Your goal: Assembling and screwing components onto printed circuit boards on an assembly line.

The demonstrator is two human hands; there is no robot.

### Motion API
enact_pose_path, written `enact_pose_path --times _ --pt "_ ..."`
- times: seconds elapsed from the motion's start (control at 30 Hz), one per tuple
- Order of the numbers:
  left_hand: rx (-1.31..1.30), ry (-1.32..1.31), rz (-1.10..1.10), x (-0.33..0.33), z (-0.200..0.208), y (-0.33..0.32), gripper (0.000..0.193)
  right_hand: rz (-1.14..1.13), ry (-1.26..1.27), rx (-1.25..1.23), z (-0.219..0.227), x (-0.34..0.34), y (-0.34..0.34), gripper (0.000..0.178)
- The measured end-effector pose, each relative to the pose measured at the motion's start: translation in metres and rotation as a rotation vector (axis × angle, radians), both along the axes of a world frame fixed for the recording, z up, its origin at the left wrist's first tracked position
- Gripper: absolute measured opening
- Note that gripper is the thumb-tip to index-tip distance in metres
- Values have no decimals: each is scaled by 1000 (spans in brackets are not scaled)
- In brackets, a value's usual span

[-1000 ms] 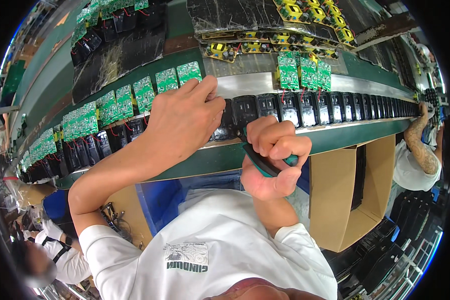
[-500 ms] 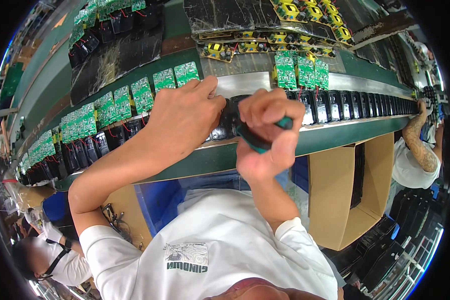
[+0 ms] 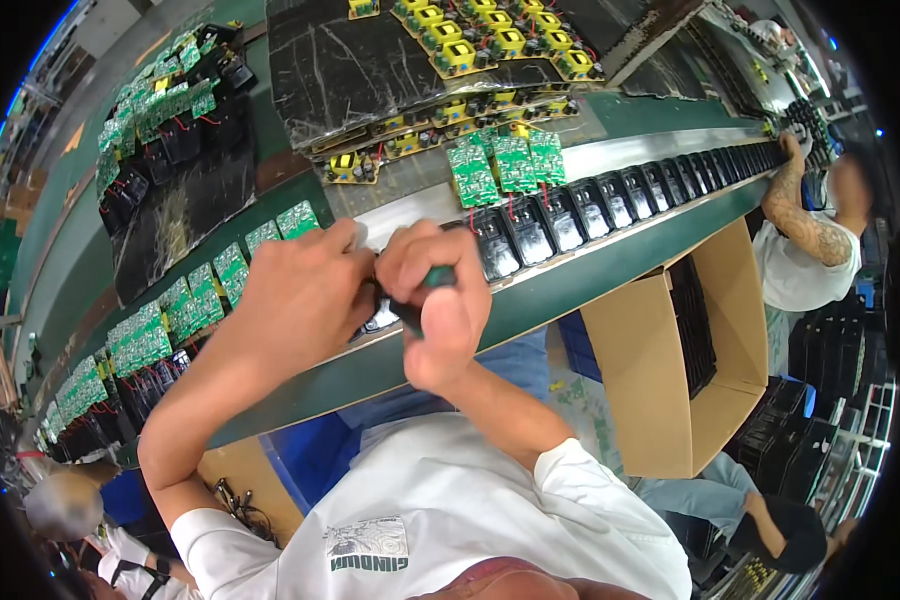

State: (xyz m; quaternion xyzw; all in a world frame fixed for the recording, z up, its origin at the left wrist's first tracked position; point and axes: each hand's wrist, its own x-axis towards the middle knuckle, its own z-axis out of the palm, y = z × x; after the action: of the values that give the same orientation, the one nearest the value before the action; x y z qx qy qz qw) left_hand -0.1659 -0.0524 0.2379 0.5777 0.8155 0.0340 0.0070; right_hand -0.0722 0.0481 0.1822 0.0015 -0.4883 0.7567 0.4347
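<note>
A long row of black plastic cases [image 3: 560, 217] runs along the front of the green workbench [image 3: 540, 295]. My left hand [image 3: 305, 295] bends over this row with its fingers curled down; what they pinch is hidden. Right beside its fingertips, my right hand [image 3: 438, 310] is closed around pliers [image 3: 439, 276] with green and black handles. Their jaws are out of sight behind the fingers. Green circuit boards [image 3: 138, 340] stand along the cases to the left. Three more boards [image 3: 513, 162] lean behind the row on the right, with red wires leading down to the cases.
Behind the row, stacked black sheets [image 3: 345, 75] carry boards with yellow transformers [image 3: 458, 55]. More boards and cases [image 3: 170, 140] lie on a sheet at the back left. An open cardboard box [image 3: 635, 375] stands below the bench edge. Another person's arm [image 3: 815, 235] reaches the row's far right end.
My right hand has come in against my left fingers, the pliers still in its grip. The whole view has swung, so the bench and boards appear shifted left and tilted.
</note>
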Motion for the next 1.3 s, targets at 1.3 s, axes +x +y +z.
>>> enact_pose_path --times 1.3 --pt "-75 177 46 -35 30 230 13 10 163 193 9 87 40 18"
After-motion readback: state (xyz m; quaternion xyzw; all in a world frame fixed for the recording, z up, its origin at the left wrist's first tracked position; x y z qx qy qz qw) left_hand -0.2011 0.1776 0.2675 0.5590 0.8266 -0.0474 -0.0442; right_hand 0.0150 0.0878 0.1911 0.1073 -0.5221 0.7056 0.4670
